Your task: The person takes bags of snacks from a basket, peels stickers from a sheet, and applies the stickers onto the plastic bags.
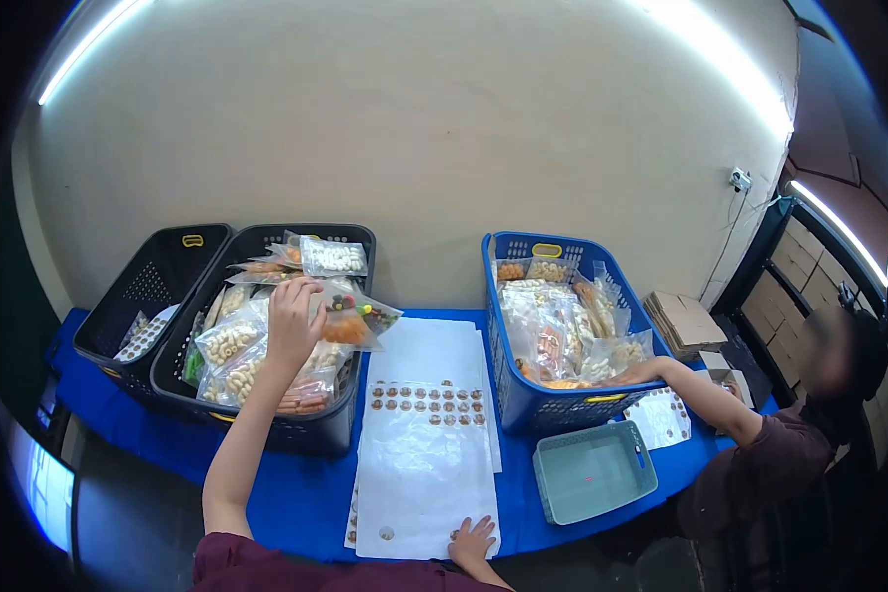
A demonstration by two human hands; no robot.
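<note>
My left hand (pixel 294 314) is raised over the black basket (pixel 360 259), its fingers closed at the edge of a clear snack packet (pixel 358 318). The packet shows orange pieces and dark, red, yellow and green ones, and it sticks out past the basket's right rim. Below it lies a white sticker sheet (pixel 424 483) with rows of small round brown stickers near its top and one near its bottom left. My right hand (pixel 474 541) rests with fingers spread on the sheet's lower right corner, a small brown round sticker beside its thumb.
Many snack packets (pixel 232 340) fill the black basket. Another black basket (pixel 148 266) at left holds a few items. A packed blue basket (pixel 518 395) stands at right, with a co-worker's hand (pixel 641 373) in it. A grey-green tray (pixel 597 474) sits in front; cardboard (pixel 686 321) lies behind.
</note>
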